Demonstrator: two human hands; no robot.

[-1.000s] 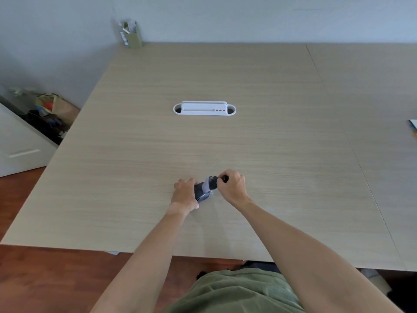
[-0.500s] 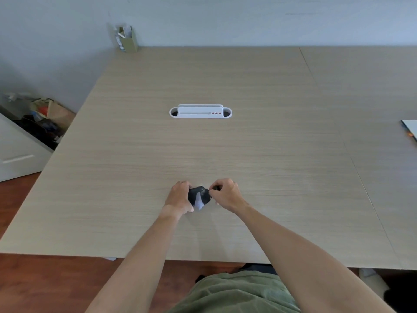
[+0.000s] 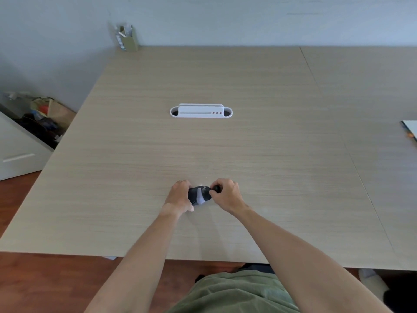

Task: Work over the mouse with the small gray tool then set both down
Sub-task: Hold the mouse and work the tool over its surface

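Nearest the person, both forearms reached over the table [image 3: 282, 168] edge and met low over its near-middle. The left hand [image 3: 179, 197] had its grip wrapped round the mouse [image 3: 198, 195], a dark body with a pale gray band, held just off or against the table; which, the view did not settle. The right hand [image 3: 228, 195] pinched the small tool [image 3: 216, 189], of which only a dark end showed, its tip touching the mouse's right end. To do this step well, the left grip probably needed to stay firm while the right made short, light strokes, so the tip would not skid off the rounded shell. Bare wood lay on both sides of the hands for setting both things down, and the near edge was well apart from them. Farther off sat a white cable port [image 3: 200, 111], a paper's corner [image 3: 410, 129] at the right edge, and a holder [image 3: 127, 39] at the far corner.
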